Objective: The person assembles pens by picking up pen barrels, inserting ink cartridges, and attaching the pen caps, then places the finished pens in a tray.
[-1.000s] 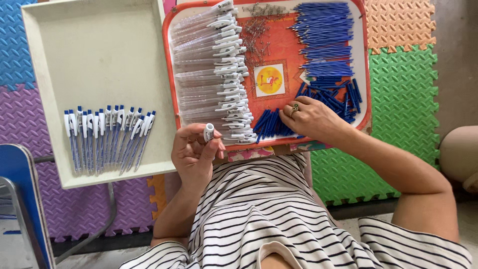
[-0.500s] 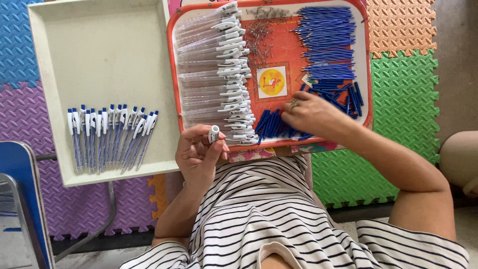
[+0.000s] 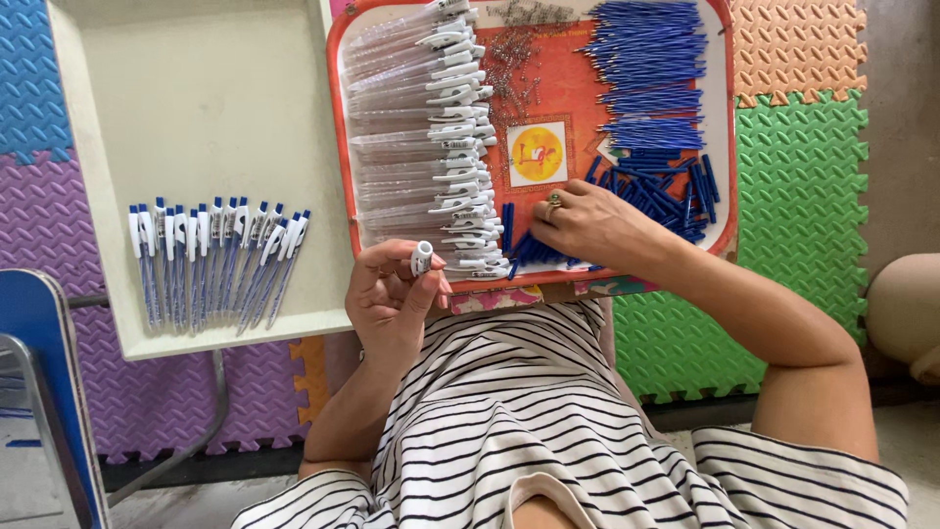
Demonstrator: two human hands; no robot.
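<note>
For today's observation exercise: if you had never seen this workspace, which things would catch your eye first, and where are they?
The orange rectangular tray stands out, with clear pen barrels with white clips stacked on its left and thin blue refills heaped top right. The right hand rests on short blue plastic pieces at its lower edge, while the left hand holds a white-tipped pen barrel. A row of finished blue-and-white pens lies in the cream tray on the left.

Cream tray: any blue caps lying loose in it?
No. The cream tray holds only a row of finished pens.
</note>
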